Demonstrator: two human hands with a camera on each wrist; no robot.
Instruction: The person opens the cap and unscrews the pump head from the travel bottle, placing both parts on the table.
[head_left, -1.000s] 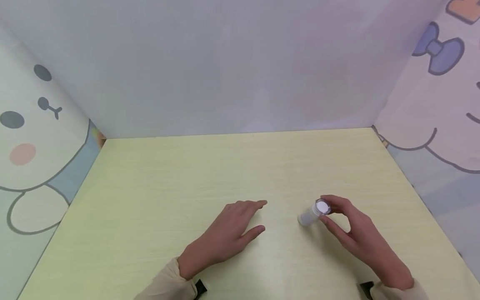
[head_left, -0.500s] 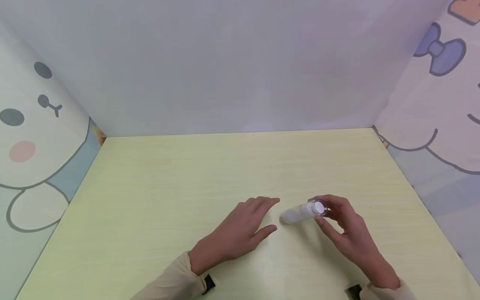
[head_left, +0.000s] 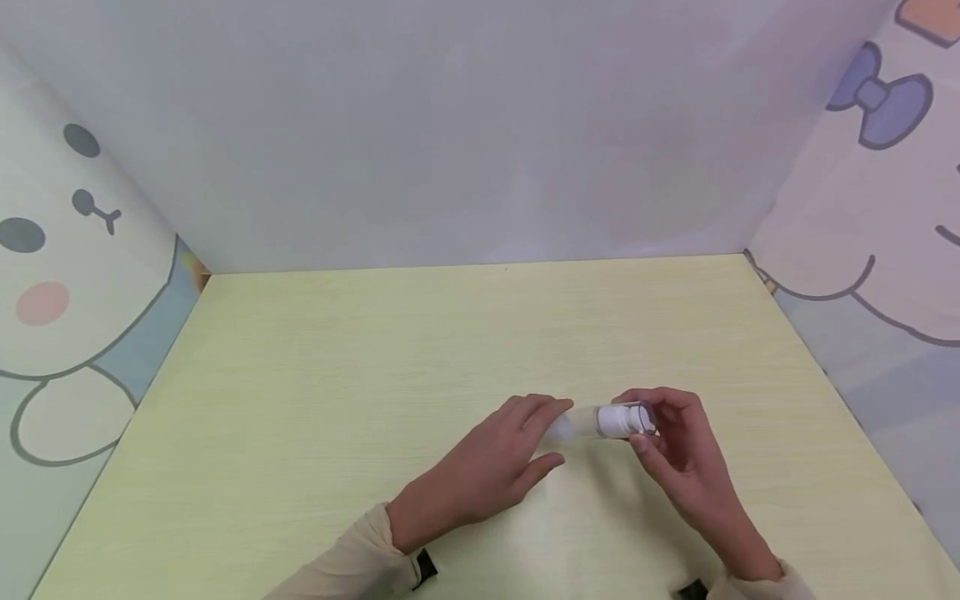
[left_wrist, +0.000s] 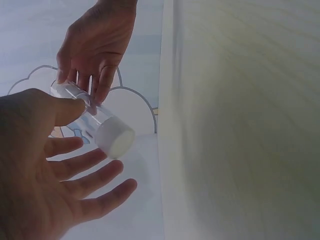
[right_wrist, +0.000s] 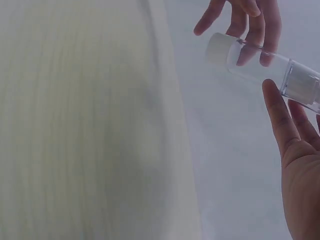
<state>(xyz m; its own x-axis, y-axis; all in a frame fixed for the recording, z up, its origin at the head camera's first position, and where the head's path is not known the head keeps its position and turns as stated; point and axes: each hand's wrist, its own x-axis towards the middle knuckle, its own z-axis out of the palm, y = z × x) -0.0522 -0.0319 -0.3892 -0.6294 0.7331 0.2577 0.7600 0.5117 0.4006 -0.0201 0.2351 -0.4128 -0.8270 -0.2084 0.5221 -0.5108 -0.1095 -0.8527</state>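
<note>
A clear cylindrical bottle (head_left: pixel 587 422) lies almost level above the tabletop in the head view. At its right end is a white pump-like top under a clear cap. My right hand (head_left: pixel 692 471) pinches that capped end between thumb and fingers. The bottle's other end carries a white base (left_wrist: pixel 116 138), plain to see in the left wrist view. Around this end my left hand (head_left: pixel 491 458) is spread, fingers loosely extended and thumb apart from them. In the right wrist view, the left hand's fingers (right_wrist: pixel 272 30) show through the clear wall.
A pale yellow wood-grain tabletop (head_left: pixel 375 350) lies under both hands. Behind it rises a plain greyish wall (head_left: pixel 480 133). Side panels with cartoon figures (head_left: pixel 82 317) flank the table. Dark straps (head_left: pixel 425 569) show at the cuffs.
The bottle has tipped from leaning upright to nearly level, its base swinging left. The right hand has shifted left with it, while the left hand has moved right to the base.
</note>
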